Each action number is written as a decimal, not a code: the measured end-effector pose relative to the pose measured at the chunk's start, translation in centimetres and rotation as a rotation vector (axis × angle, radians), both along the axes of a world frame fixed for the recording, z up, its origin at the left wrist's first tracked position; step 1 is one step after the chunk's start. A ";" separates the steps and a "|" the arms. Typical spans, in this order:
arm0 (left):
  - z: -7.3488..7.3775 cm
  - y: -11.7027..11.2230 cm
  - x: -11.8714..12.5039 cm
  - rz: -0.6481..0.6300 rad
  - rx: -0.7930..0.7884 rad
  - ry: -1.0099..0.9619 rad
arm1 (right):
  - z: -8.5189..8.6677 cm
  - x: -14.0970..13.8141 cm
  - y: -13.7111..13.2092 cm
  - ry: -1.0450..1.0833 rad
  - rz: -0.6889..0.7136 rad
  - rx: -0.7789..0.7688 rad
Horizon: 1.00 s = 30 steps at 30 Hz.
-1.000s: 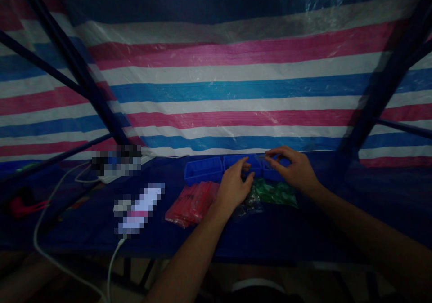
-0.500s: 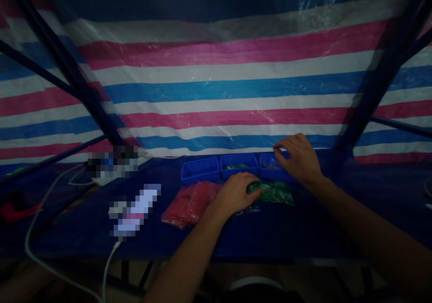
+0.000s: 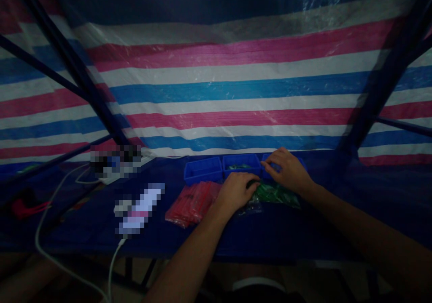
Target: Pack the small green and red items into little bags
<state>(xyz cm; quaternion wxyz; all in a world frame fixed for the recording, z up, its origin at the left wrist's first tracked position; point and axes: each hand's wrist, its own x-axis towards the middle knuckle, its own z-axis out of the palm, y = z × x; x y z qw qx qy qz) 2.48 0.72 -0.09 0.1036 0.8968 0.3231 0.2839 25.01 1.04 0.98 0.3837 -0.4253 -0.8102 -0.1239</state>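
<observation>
My left hand [image 3: 237, 189] is bent over the table between red packets and green packets, its fingers curled and its thumb near them. What it grips is hidden; a clear plastic bag [image 3: 250, 206] lies just under its thumb. My right hand [image 3: 286, 170] is over the right blue bin [image 3: 300, 161], thumb and forefinger close together at its left side. Anything between those fingertips is too small to make out. Green plastic packets [image 3: 278, 195] lie in front of that bin. A stack of red plastic packets [image 3: 194, 204] lies left of my left hand.
The middle blue bin [image 3: 241, 170] holds small greenish pieces, and a left blue bin [image 3: 202, 169] stands beside it. A blurred-out phone-like object [image 3: 143, 208] with a white cable [image 3: 113, 258] lies at left, near a power strip [image 3: 128, 170]. Striped sheeting [image 3: 236, 87] hangs behind, between blue poles.
My right hand has come down and slightly left, from above the right bin to its near side. My left hand stays almost in place. The view has shifted slightly.
</observation>
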 end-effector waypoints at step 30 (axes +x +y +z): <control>1.5 -0.4 0.1 0.113 -0.241 -0.573 | -1.8 -1.8 0.0 0.827 0.387 -0.614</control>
